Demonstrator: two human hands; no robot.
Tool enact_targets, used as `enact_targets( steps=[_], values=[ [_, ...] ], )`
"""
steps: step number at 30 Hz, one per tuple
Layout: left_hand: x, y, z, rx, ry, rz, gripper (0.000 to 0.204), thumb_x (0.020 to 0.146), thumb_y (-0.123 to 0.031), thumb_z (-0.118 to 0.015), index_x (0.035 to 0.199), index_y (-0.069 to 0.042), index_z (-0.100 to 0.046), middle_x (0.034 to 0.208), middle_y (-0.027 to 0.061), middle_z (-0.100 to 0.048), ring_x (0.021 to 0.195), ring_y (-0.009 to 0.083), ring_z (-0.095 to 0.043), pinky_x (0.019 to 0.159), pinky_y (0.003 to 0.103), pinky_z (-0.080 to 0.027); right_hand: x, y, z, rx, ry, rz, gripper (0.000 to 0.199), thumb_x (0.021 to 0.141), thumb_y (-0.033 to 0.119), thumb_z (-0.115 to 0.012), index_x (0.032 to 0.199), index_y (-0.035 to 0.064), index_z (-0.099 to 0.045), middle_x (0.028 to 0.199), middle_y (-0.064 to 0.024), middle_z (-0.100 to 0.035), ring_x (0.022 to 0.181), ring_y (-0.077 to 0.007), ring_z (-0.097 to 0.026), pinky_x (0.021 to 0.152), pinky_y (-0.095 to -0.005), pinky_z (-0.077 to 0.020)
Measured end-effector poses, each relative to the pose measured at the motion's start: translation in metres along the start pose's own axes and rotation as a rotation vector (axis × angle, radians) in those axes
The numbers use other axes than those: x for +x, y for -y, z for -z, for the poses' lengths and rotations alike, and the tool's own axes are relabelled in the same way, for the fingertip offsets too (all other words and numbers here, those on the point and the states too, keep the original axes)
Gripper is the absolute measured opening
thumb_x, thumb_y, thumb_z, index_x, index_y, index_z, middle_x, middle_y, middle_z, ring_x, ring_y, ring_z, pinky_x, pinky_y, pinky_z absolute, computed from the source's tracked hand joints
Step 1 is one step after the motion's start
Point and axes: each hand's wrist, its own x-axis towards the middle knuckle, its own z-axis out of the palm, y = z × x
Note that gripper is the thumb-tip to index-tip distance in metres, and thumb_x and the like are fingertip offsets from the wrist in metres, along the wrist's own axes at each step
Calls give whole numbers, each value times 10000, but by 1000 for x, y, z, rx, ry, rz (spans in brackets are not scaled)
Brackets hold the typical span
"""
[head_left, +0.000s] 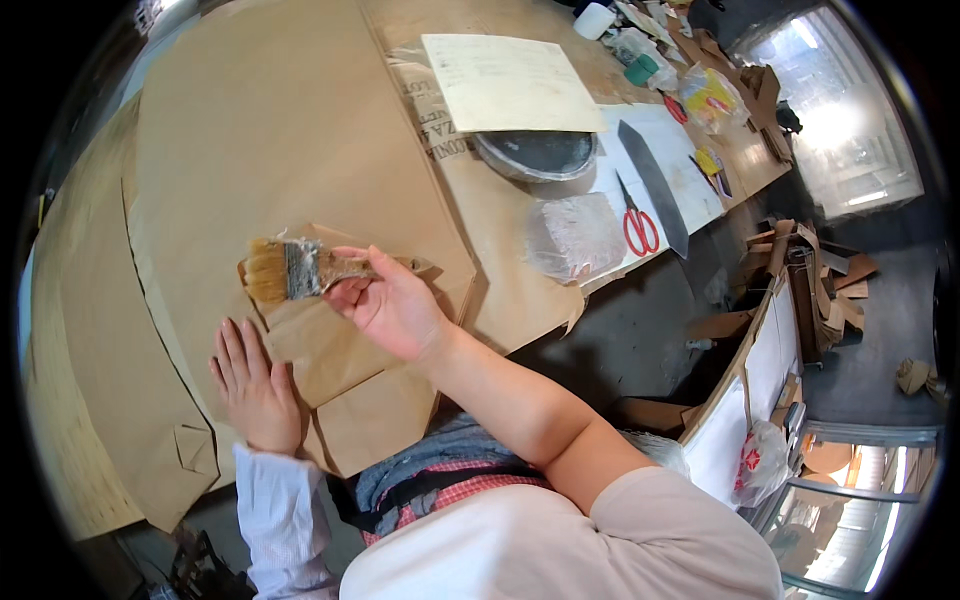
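Observation:
My right hand [388,305] grips a wide flat paintbrush [305,270] by its handle. The pale bristles point left, and a whitish crust covers the ferrule. The brush is held over a stack of large brown paper sheets [260,130] with folded flaps at the near end. My left hand [252,388] lies flat on the brown paper to the lower left of the brush, fingers stretched out and holding nothing. Whether the bristles touch the paper I cannot tell.
Right of the stack stand a round bowl [535,155], partly covered by a cream sheet [510,80], and a plastic-wrapped block [575,237]. Red-handled scissors [638,225] and a long dark blade [655,185] lie near the table's edge. A cardboard-sided bin [745,360] stands beyond.

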Motion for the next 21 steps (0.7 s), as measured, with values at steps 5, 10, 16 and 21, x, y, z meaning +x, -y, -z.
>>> enact_targets(
  steps=[5, 10, 16, 21],
  values=[
    [-30, 33, 34, -87, 170, -209, 634, 938, -338, -444, 1448, 21, -331, 1508, 181, -341, 1422, 357, -262, 1171, 498, -120, 2, -12, 0, 41, -10, -80, 304, 1000, 269, -493, 1191, 47, -573, 986, -115, -670, 894, -189, -650, 836, -350, -524],
    [10, 27, 32, 7, 171, -242, 667, 867, -278, -546, 1440, 0, -350, 1505, 195, -325, 1427, 334, -247, 1176, 475, -136, 32, 15, -7, -215, -17, -48, 274, 1004, 244, -484, 1163, 47, -589, 1021, -97, -672, 846, -203, -663, 868, -397, -536],
    [-9, 36, 31, -70, 110, -294, 667, 878, -326, -496, 1430, 20, -353, 1505, 223, -306, 1413, 381, -252, 1164, 508, -134, -65, 6, -16, -533, -35, -172, 265, 953, 180, -579, 1143, -2, -609, 1028, -134, -663, 830, -229, -644, 761, -353, -525],
    [-14, 29, 30, -46, 139, -254, 681, 894, -364, -466, 1441, 20, -333, 1516, 233, -272, 1415, 401, -229, 1160, 522, -120, -110, 62, -81, -1517, 294, 181, 131, 869, 67, -649, 967, -13, -682, 909, -98, -653, 747, -223, -632, 656, -324, -505]
  ],
)
